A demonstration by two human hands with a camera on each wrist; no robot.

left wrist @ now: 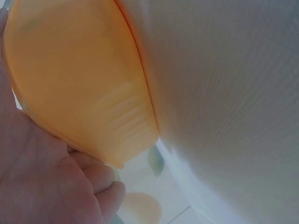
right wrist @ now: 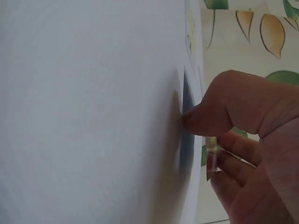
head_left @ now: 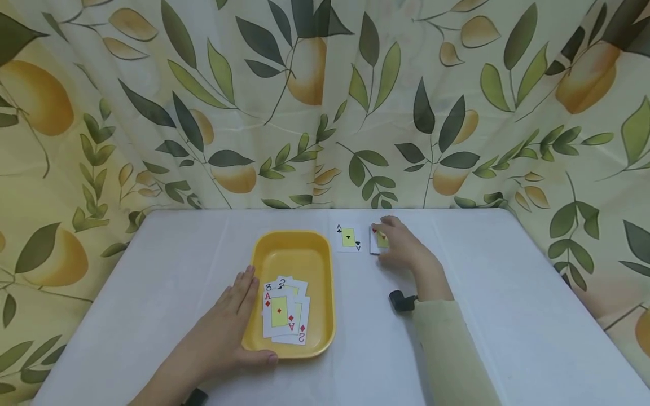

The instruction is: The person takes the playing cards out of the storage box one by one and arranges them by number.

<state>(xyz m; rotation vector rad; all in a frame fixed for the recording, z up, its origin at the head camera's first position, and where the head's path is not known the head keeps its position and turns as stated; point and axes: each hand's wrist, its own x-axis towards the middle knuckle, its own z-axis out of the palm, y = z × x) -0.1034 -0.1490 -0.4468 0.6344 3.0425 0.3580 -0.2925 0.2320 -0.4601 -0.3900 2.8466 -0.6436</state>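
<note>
"Where do you see the left hand point(head_left: 223, 324)?"

"In the head view it is at the lower left of centre. Its fingers lie quite straight and close together along the left rim of the yellow tray point(head_left: 294, 256), and its thumb touches the lower rim."

"What is inside the tray?"

"Some playing cards point(head_left: 279, 311), overlapping, in the lower half of it. An ace of diamonds lies on top. A three and twos show from under it, partly covered, so I cannot tell how many cards there are."

"And the right hand point(head_left: 403, 248)?"

"It is a little right of the middle of the frame. It pinches a stack of cards point(head_left: 374, 243) between thumb and fingers. The hand hides most of the top card; a red mark and some yellow are visible, but I cannot read its value."

"Does the right wrist view help?"

"Partly. The thumb presses on the edge of the stack, which is dark and blurred."

"What is near?"

"A black ace point(head_left: 348, 238) lies face up on the white table point(head_left: 508, 270), just left of the stack. The patterned curtain point(head_left: 325, 124) is cut off by the upper edge."
</note>
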